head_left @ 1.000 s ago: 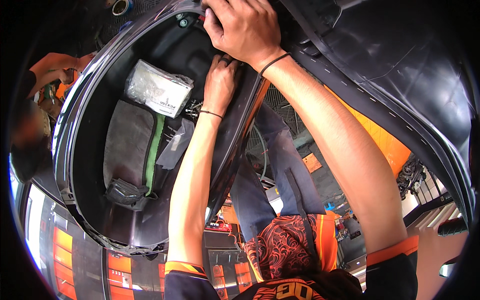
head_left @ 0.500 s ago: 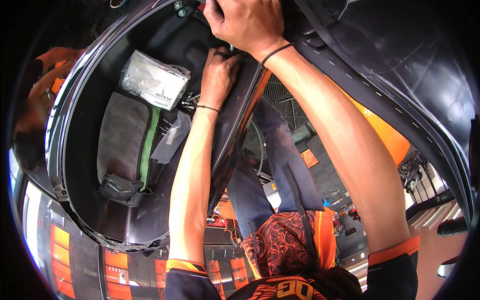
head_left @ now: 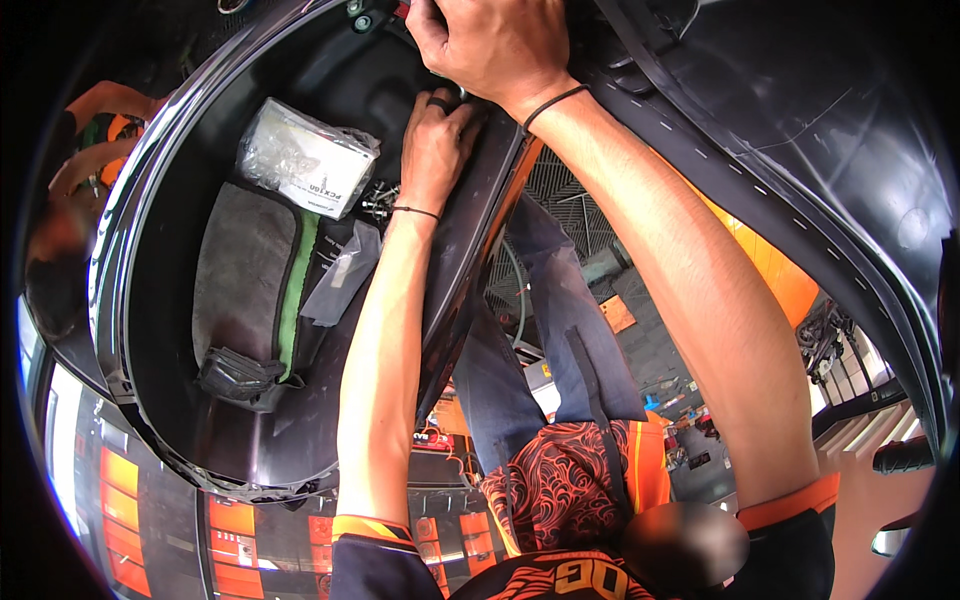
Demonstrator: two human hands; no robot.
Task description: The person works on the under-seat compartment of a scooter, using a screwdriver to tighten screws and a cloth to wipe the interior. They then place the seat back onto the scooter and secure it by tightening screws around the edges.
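My left hand (head_left: 436, 142) reaches into a black storage bin (head_left: 165, 330) with a raised rim, like a scooter's under-seat compartment. Its fingers are curled down against the bin's right wall, and a small metallic piece shows just above them. What they grip is hidden. Higher up, over the same wall, my right hand (head_left: 505, 50) is closed like a fist with its thumb at the left; the hand itself covers whatever it holds. Beside my left wrist lies a small heap of metal bolts (head_left: 380, 200) on the bin's floor.
Inside the bin are a plastic-wrapped white booklet (head_left: 310, 160), a grey pouch with green trim (head_left: 245, 265) and a small grey plastic bag (head_left: 343, 278). A black seat-like panel (head_left: 840, 130) rises at the right. Tools lie on the dark floor below.
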